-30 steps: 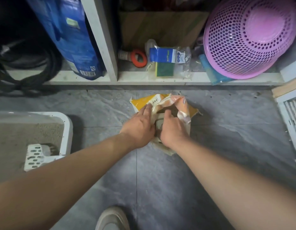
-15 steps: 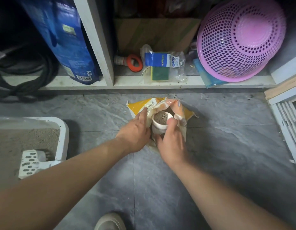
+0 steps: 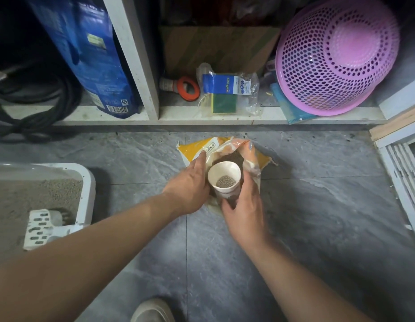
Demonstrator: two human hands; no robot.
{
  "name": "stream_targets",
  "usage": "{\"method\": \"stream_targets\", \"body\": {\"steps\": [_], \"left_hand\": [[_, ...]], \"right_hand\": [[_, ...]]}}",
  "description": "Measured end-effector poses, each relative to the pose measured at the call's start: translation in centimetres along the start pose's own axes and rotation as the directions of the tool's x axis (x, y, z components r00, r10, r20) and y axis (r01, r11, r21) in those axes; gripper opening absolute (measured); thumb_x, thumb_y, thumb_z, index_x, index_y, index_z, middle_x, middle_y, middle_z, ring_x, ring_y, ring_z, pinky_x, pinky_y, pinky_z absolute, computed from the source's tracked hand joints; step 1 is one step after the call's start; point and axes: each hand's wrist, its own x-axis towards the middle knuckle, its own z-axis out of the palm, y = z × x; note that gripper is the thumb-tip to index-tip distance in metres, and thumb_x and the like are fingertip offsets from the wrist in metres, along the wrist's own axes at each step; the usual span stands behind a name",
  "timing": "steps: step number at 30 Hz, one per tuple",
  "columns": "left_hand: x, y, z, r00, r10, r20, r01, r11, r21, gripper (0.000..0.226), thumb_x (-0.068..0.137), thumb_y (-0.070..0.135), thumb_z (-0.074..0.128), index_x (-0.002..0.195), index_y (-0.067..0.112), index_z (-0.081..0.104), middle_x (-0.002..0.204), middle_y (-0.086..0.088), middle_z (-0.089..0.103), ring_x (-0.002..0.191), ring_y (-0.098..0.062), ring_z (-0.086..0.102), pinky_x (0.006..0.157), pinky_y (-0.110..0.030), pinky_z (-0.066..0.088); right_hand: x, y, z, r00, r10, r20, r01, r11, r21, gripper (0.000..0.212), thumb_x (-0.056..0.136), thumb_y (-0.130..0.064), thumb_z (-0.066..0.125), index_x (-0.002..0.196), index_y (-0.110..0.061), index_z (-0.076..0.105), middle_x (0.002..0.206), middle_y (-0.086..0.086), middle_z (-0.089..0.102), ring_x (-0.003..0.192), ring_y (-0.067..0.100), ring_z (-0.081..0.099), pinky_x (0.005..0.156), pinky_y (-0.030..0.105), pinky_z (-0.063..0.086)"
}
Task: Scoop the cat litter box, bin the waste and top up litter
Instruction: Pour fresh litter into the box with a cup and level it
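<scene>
A yellow litter bag (image 3: 195, 147) lies open on the grey floor in the middle. My left hand (image 3: 190, 182) holds the bag's left edge with fingers laid along it. My right hand (image 3: 243, 205) grips a white paper cup (image 3: 225, 173) upright, just above the bag's mouth. The cup has a small amount of grey litter at its bottom. At the left stands the white litter box (image 3: 88, 182) filled with grey litter. A white slotted scoop (image 3: 41, 226) rests on the box's near corner.
A white shelf (image 3: 225, 116) runs along the back with a blue bag (image 3: 95, 54), a packed sponge (image 3: 225, 94), an orange-ringed item (image 3: 185, 87) and a pink basket (image 3: 336, 54). Black cables (image 3: 27, 108) lie far left. A white slatted frame (image 3: 404, 173) stands at the right. My shoe (image 3: 153, 310) is at the bottom.
My right hand has lifted the cup out of the bag and turned it upright. The cup now shows less litter than half a second ago. My left hand stayed on the bag.
</scene>
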Motion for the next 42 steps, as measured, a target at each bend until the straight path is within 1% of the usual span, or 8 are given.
{"method": "stream_targets", "body": {"steps": [3, 7, 18, 26, 29, 31, 36, 42], "left_hand": [[0.0, -0.1, 0.0, 1.000, 0.002, -0.001, -0.002, 1.000, -0.014, 0.077, 0.101, 0.025, 0.043, 0.161, 0.013, -0.005, 0.169, -0.006, 0.010, 0.150, -0.027, 0.028, 0.117, -0.038, 0.029], [0.0, -0.1, 0.0, 1.000, 0.005, -0.009, -0.005, 0.999, -0.032, 0.076, 0.102, 0.025, 0.042, 0.161, 0.012, -0.004, 0.169, -0.006, 0.011, 0.151, -0.026, 0.027, 0.119, -0.037, 0.027], [0.1, 0.2, 0.0, 1.000, 0.016, -0.009, -0.016, 0.999, -0.042, 0.077, 0.102, 0.023, 0.044, 0.161, 0.011, -0.004, 0.168, -0.006, 0.012, 0.150, -0.025, 0.028, 0.115, -0.033, 0.027], [-3.8, -3.8, -1.8, 0.992, 0.047, -0.115, -0.056, 0.996, -0.074, 0.080, 0.099, 0.037, 0.055, 0.162, 0.018, 0.009, 0.169, -0.001, 0.012, 0.155, -0.017, 0.016, 0.124, -0.029, 0.017], [-8.2, -6.7, -2.6, 0.982, 0.012, -0.188, -0.020, 0.999, -0.038, 0.078, 0.097, 0.035, 0.059, 0.161, 0.021, 0.017, 0.169, 0.000, 0.011, 0.155, -0.015, 0.016, 0.118, -0.016, 0.008], [-11.5, -8.6, -2.4, 0.965, -0.029, -0.261, 0.024, 0.999, -0.023, 0.077, 0.093, 0.034, 0.062, 0.159, 0.019, 0.025, 0.168, -0.002, 0.017, 0.154, -0.018, 0.020, 0.119, -0.017, 0.011], [-18.5, -13.2, 0.2, 0.878, -0.174, -0.447, 0.161, 0.985, -0.068, 0.071, 0.085, 0.035, 0.063, 0.148, 0.009, 0.044, 0.158, -0.016, 0.039, 0.146, -0.032, 0.037, 0.117, -0.047, 0.036], [-23.8, -17.0, 1.8, 0.799, -0.311, -0.514, 0.342, 0.939, -0.036, 0.069, 0.081, 0.035, 0.060, 0.144, 0.010, 0.047, 0.151, -0.016, 0.046, 0.141, -0.035, 0.042, 0.113, -0.049, 0.039]], "right_hand": [[-0.1, 0.2, 0.5, 1.000, 0.001, -0.024, -0.001, 1.000, 0.003, 0.084, 0.082, -0.024, 0.078, 0.150, -0.009, 0.032, 0.141, 0.012, 0.049, 0.119, 0.031, 0.057, 0.096, 0.038, 0.050], [-0.2, 0.3, 0.4, 0.999, 0.018, -0.044, -0.016, 0.999, 0.032, 0.075, 0.082, -0.034, 0.076, 0.144, -0.013, 0.039, 0.133, 0.009, 0.050, 0.107, 0.031, 0.060, 0.086, 0.044, 0.053], [0.2, -0.1, -0.8, 0.999, 0.050, -0.023, -0.049, 0.998, 0.036, 0.050, 0.075, -0.036, 0.082, 0.110, -0.014, 0.054, 0.111, 0.006, 0.056, 0.098, 0.028, 0.060, 0.077, 0.027, 0.043], [0.0, -5.1, -3.5, 0.999, -0.045, 0.020, 0.044, 0.996, 0.081, 0.062, 0.070, -0.047, 0.080, 0.118, -0.025, 0.047, 0.116, -0.009, 0.048, 0.104, 0.020, 0.053, 0.084, 0.031, 0.045], [0.5, -7.8, -3.5, 0.987, -0.138, 0.087, 0.129, 0.987, 0.099, 0.061, 0.072, -0.044, 0.081, 0.119, -0.025, 0.047, 0.119, -0.012, 0.046, 0.113, 0.009, 0.044, 0.092, 0.026, 0.038], [0.7, -9.8, -2.6, 0.968, -0.165, 0.192, 0.132, 0.976, 0.173, 0.059, 0.075, -0.038, 0.082, 0.119, -0.031, 0.043, 0.115, -0.018, 0.048, 0.106, 0.002, 0.045, 0.090, 0.021, 0.036], [-0.2, -14.2, 1.7, 0.867, -0.347, 0.358, 0.299, 0.937, 0.182, 0.067, 0.074, -0.039, 0.082, 0.129, -0.030, 0.044, 0.116, -0.017, 0.056, 0.107, 0.007, 0.054, 0.088, 0.024, 0.040], [-2.0, -19.4, 6.7, 0.739, -0.470, 0.483, 0.423, 0.881, 0.209, 0.069, 0.076, -0.038, 0.080, 0.134, -0.030, 0.045, 0.120, -0.015, 0.055, 0.108, 0.007, 0.052, 0.093, 0.027, 0.042]]}}
